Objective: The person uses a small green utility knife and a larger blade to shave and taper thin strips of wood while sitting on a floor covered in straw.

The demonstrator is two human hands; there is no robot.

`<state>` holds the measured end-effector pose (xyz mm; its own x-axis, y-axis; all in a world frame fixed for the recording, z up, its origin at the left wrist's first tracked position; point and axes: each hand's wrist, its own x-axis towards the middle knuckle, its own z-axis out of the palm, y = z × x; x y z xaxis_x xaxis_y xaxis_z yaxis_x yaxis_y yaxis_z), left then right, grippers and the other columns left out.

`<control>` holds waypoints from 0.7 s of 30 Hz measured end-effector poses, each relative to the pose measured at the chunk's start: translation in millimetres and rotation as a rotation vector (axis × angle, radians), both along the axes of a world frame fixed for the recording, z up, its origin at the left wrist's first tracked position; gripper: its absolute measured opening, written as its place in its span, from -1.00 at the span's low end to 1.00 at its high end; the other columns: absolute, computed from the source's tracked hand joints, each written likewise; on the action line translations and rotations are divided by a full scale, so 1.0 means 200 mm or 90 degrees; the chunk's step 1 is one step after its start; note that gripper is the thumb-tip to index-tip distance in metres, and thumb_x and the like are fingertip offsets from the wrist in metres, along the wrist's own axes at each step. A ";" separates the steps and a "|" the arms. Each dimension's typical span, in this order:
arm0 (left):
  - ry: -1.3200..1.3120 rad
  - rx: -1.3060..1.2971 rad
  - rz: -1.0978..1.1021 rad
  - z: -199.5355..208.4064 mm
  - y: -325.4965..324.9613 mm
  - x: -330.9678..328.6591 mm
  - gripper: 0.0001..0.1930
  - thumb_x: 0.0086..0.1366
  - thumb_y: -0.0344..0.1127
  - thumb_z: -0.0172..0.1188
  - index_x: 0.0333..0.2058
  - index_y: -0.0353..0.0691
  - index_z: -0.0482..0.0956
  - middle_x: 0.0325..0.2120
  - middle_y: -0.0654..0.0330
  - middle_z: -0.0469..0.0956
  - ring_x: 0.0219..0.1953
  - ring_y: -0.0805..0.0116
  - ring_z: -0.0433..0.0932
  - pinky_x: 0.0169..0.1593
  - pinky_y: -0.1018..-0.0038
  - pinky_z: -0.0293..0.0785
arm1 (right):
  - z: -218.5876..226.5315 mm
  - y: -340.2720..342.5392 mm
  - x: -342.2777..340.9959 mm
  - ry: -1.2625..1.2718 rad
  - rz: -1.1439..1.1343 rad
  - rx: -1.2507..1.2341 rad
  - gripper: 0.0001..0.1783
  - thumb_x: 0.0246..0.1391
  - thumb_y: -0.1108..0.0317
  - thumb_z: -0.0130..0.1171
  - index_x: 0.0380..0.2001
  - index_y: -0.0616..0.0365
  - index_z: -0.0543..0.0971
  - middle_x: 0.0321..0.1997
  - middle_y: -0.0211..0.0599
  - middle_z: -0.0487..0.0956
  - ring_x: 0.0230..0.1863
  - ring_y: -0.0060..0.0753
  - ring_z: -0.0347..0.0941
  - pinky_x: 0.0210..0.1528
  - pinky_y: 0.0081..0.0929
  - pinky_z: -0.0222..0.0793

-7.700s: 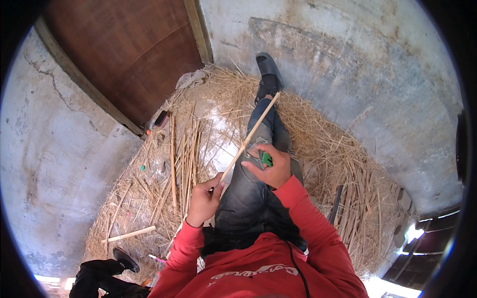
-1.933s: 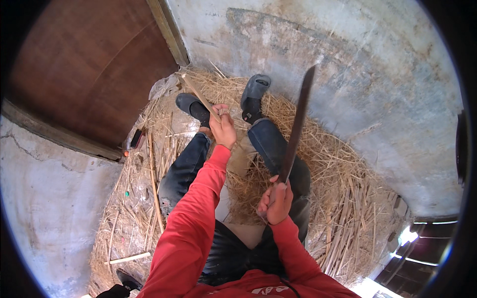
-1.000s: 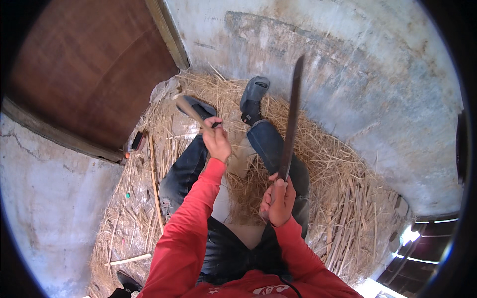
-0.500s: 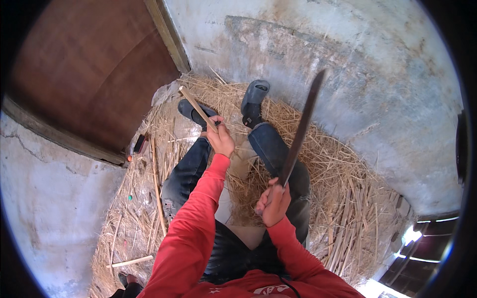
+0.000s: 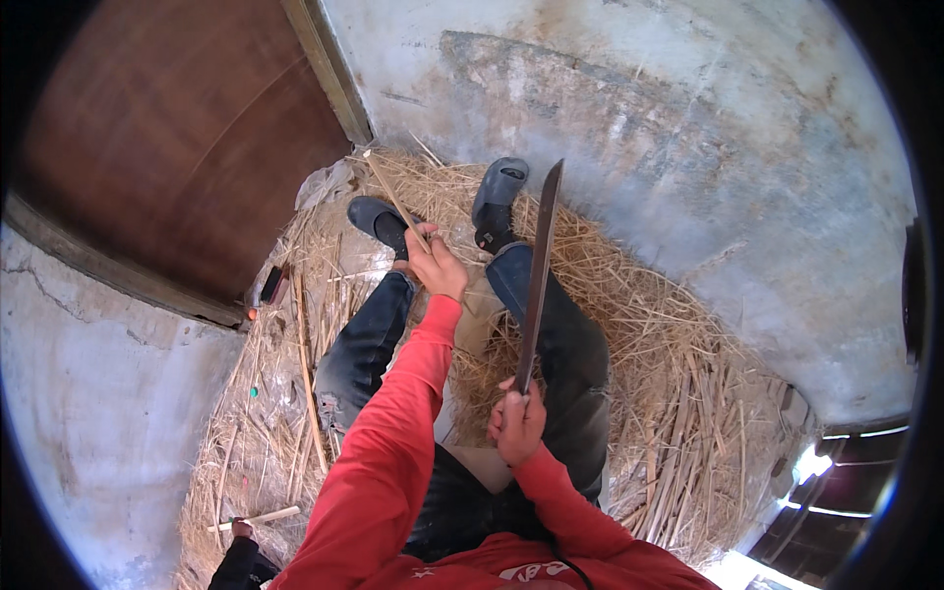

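My left hand (image 5: 439,264) is closed round a thin split strip of wood or bamboo (image 5: 391,197), which slants up and away to the left over my left shoe. In my right hand (image 5: 517,423) is the handle of a machete (image 5: 541,265). Its long dark blade points away from me, nearly upright in the picture, above my right leg. Blade and strip are apart. The handle is mostly hidden by my fingers.
Straw and shavings (image 5: 629,324) cover the floor, with a pile of split strips (image 5: 688,433) at right. A plastered wall (image 5: 688,128) stands ahead, a brown door (image 5: 187,147) at left. Another person's hand (image 5: 241,528) is by a pale stick (image 5: 275,514) at lower left.
The machete has swung leftward, and my right hand has moved left and slightly nearer me. The strip has turned steeper in my left hand. Another person's hand has appeared at lower left.
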<state>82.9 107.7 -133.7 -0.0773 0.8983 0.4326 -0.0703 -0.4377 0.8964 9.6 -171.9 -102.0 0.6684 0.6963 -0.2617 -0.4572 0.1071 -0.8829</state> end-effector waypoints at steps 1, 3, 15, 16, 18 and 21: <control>0.001 0.014 0.024 -0.04 0.02 0.01 -0.83 0.22 -0.51 -0.05 -0.22 -0.30 0.45 -0.60 0.26 0.35 -0.62 0.51 0.31 -0.51 0.49 0.26 | -0.12 0.00 -0.04 -0.043 0.011 -0.029 -0.63 0.41 -0.03 -0.01 -0.19 0.08 0.41 -0.63 -0.44 0.32 -0.75 -0.57 0.21 -0.74 -0.45 0.21; 0.010 0.037 0.042 -0.07 0.02 0.03 -0.83 0.22 -0.50 -0.05 -0.22 -0.29 0.45 -0.59 0.26 0.35 -0.62 0.50 0.32 -0.50 0.48 0.27 | -0.47 0.01 -0.13 -0.125 0.027 -0.087 -0.60 0.42 -0.06 -0.05 -0.13 0.09 0.39 -0.63 -0.45 0.30 -0.76 -0.60 0.17 -0.74 -0.47 0.21; 0.062 0.046 0.065 -0.05 -0.02 0.06 -0.82 0.23 -0.51 -0.05 -0.19 -0.28 0.44 -0.59 0.24 0.38 -0.60 0.45 0.35 -0.46 0.46 0.30 | -0.26 0.07 -0.04 -0.097 0.013 -0.086 -0.62 0.43 -0.01 -0.03 -0.14 0.14 0.39 -0.64 -0.46 0.29 -0.74 -0.63 0.20 -0.70 -0.51 0.20; 0.075 0.100 0.099 -0.04 -0.02 0.07 -0.81 0.22 -0.52 -0.04 -0.19 -0.28 0.44 -0.58 0.24 0.38 -0.59 0.45 0.36 -0.46 0.46 0.30 | -0.30 0.05 -0.05 0.014 0.104 -0.187 -0.61 0.43 -0.01 -0.04 -0.15 0.13 0.38 -0.64 -0.46 0.29 -0.73 -0.63 0.21 -0.70 -0.51 0.20; 0.099 0.208 0.168 -0.01 -0.01 0.07 -0.81 0.22 -0.52 -0.04 -0.19 -0.29 0.44 -0.57 0.24 0.38 -0.57 0.44 0.37 -0.46 0.45 0.30 | -0.37 0.00 -0.03 0.204 0.129 -0.292 -0.62 0.43 -0.01 -0.03 -0.14 0.12 0.38 -0.64 -0.47 0.29 -0.73 -0.62 0.21 -0.70 -0.50 0.20; 0.033 0.036 0.064 -0.11 0.05 0.01 -0.82 0.22 -0.52 -0.05 -0.20 -0.29 0.44 -0.50 0.21 0.40 -0.54 0.43 0.38 -0.44 0.45 0.31 | -0.21 0.05 0.05 0.286 0.015 -0.227 -0.65 0.43 0.00 -0.03 -0.13 0.09 0.38 -0.64 -0.48 0.28 -0.72 -0.61 0.21 -0.70 -0.50 0.20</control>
